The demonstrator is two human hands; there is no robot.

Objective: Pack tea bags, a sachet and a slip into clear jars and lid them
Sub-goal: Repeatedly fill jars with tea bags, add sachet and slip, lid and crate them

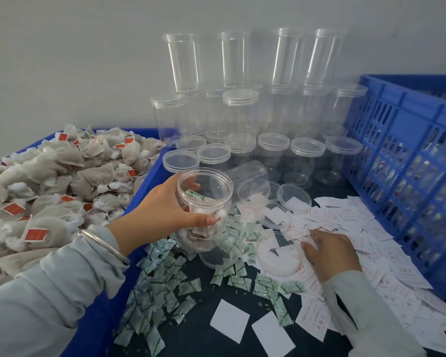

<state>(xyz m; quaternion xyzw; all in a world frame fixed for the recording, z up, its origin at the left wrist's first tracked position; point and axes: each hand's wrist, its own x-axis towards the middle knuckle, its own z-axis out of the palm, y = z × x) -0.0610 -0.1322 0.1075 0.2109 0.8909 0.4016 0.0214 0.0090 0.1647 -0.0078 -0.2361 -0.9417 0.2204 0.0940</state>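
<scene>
Behind jar (204,210) — lidded jars (242,119), right — blue crate (407,161)

We reach in with both arms in pale grey sleeves, a silver bangle on our left wrist. Our left hand (170,207) is raised, thumb and fingers curled in a grip round a clear jar (204,202). Our right hand (330,253) lies palm down, low, fingertips bent onto a paper slip (294,234).

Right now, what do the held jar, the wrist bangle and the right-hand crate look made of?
Jar: clear glossy plastic, apparently; contents show through.
Bangle: likely silvery metal, smooth sheen.
Crate: blue moulded plastic, slotted walls, matte.
</scene>
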